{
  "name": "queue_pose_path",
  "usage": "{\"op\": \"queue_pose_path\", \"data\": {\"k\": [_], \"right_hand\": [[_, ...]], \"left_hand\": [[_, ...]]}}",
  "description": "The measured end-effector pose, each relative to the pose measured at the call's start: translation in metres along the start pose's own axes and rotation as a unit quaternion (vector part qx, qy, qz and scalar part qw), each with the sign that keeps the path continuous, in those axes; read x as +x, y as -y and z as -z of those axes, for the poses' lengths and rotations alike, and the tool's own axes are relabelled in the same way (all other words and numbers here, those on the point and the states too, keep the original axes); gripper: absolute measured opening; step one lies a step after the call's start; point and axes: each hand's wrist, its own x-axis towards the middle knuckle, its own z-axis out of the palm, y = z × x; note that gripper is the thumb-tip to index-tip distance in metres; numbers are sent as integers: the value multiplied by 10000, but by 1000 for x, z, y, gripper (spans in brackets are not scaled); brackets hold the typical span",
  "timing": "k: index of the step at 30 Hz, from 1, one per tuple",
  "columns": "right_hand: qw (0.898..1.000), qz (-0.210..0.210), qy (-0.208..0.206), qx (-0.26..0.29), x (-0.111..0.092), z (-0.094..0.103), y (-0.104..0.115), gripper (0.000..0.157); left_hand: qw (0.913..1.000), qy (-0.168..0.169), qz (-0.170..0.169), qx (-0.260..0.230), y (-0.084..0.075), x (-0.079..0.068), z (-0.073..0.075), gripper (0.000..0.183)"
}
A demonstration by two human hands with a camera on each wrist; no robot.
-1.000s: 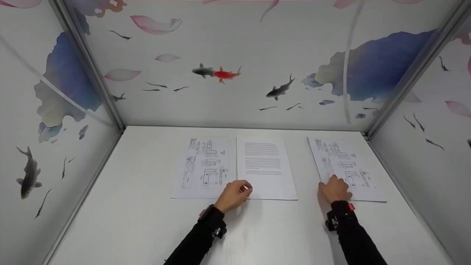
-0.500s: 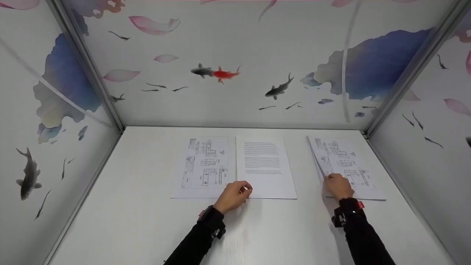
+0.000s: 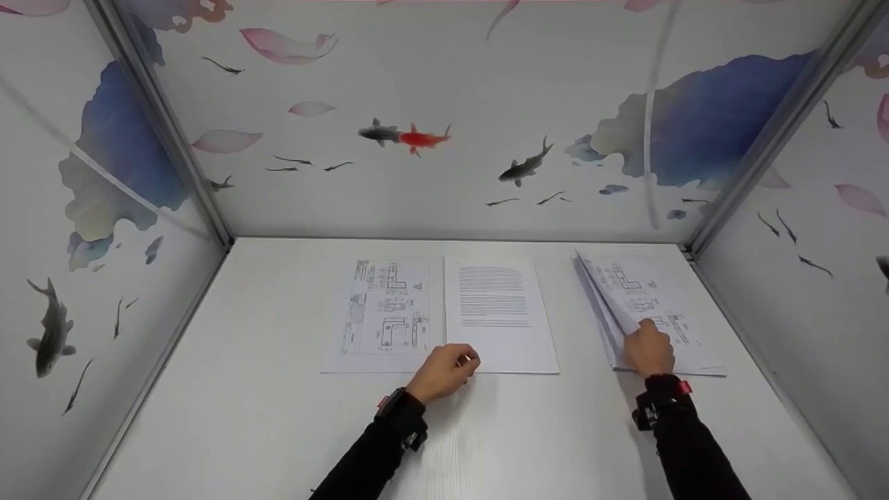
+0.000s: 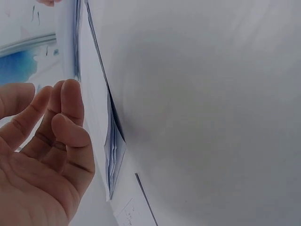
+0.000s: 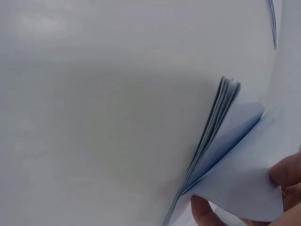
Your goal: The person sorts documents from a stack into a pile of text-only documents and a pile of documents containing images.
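Observation:
At the right, my right hand pinches the lifted edge of a printed sheet on a paper stack. That sheet bends up and away from the pages under it, and its top shows a technical drawing. In the right wrist view the thumb lies on one face of the sheet and fingers show behind it. My left hand hovers by the lower edge of the middle stack of text pages, fingers loosely curled with nothing in them. A technical drawing sheet lies just left of the text pages.
All the papers lie on a white table. A back wall printed with fish and petals rises behind it. Similar side walls with metal corner posts enclose it left and right.
My right hand has moved slightly right and up, raising the left edge of the top sheet, which now curls away from the stack. My left hand has stayed nearly still.

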Motion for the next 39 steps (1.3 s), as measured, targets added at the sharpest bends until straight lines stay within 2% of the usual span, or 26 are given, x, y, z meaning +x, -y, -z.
{"op": "queue_pose_path", "data": {"k": [2, 5, 7, 9, 12, 17, 20, 23, 25, 29, 31, 39], "right_hand": [[9998, 177, -80, 46, 0, -1, -2, 40], [9976, 689, -110, 26, 0, 0, -4, 44], [9946, 1030, -77, -84, 0, 0, -5, 46], [9926, 1196, 1, -211, -1, 0, -4, 45], [9932, 1132, 21, -287, -1, -2, -3, 33], [9949, 959, -94, -283, -2, -9, -3, 44], [9935, 1030, -378, -309, -4, -12, -5, 38], [9923, 991, -701, -243, -4, -15, -8, 49], [9927, 907, -777, -180, -5, -16, -9, 54], [9942, 786, -732, -109, -6, -20, -9, 45], [9937, 827, -752, -39, -7, -21, -7, 40], [9827, 1270, -1283, 411, -13, -23, 13, 38]], "left_hand": [[10000, 36, -3, 0, 1, 0, -1, 21], [9998, 141, 1, -105, 0, -1, -3, 21], [9995, 231, 26, -211, -2, -1, -4, 21], [9990, 319, 29, -313, -4, -2, -5, 22], [9985, 418, 39, -361, -7, -2, -6, 22], [9984, 476, 67, -314, -7, -3, -7, 23], [9982, 462, 47, -368, -5, -3, -8, 22], [9981, 438, 5, -424, -3, -3, -8, 21], [9980, 445, -1, -454, -3, -3, -8, 21], [9968, 535, 37, -599, -3, -2, -7, 23], [9960, 559, 5, -704, -4, -2, -6, 23], [9943, 601, -25, -881, -5, -2, -4, 23]]}}
